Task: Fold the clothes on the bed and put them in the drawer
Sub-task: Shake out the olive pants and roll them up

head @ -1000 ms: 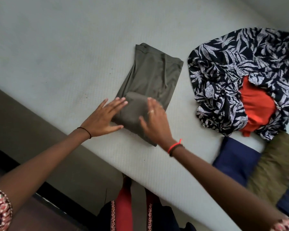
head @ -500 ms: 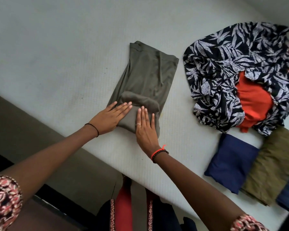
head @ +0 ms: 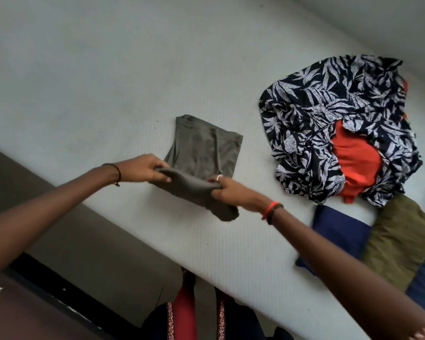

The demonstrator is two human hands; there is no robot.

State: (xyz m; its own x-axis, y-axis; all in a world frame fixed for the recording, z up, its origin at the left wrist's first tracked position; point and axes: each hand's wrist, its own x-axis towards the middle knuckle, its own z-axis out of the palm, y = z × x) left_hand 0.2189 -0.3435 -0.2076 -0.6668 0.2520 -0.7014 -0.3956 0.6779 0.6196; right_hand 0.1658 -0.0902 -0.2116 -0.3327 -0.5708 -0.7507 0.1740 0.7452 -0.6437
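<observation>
Half-folded on the bed, toward its near edge: a grey-green garment, far half flat, near fold lifted off the sheet. Gripped at the fold's left end by the left hand and at its right end by the right hand, fingers and thumbs curled tight on cloth. Further right, unfolded, a leaf-print garment over an orange garment; nearer, side by side, a folded navy piece and a folded olive piece. Risk of sagging mid-fold, of layers sliding apart and landing crooked, with cloth pinched only at the ends — worse under an uneven pull. No drawer in view.
</observation>
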